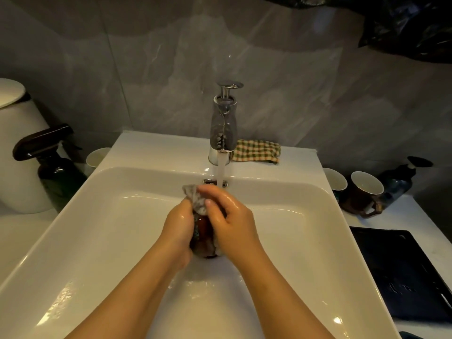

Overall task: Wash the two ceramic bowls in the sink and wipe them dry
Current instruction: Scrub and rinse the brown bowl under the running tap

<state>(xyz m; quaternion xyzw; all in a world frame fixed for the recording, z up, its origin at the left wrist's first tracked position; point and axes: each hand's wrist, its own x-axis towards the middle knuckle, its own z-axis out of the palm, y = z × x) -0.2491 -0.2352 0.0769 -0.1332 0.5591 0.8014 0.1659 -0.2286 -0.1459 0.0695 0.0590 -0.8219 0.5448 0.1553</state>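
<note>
Ceramic bowl [202,230], dark and wet, is scrubbed at frame centre over the sink [110,228], left hand [179,223] gripping it, right hand [231,216] pinching a grey cloth [195,200]; rinsing under the tap [223,123] likely follows.

My one view comes from a wide-angle camera worn on the person's head. It looks forward and steeply down into the white sink [102,216] from close above its near edge, so both forearms run up from the bottom of the frame. The view centres where the left hand [179,223], gripping a dark bowl [203,231], meets the right hand [232,216], pinching a grey cloth [195,196]. The faucet [223,128] stands straight ahead, the grey tiled wall [146,69] fills the top, and the counter [19,231] shows at either side.
</note>
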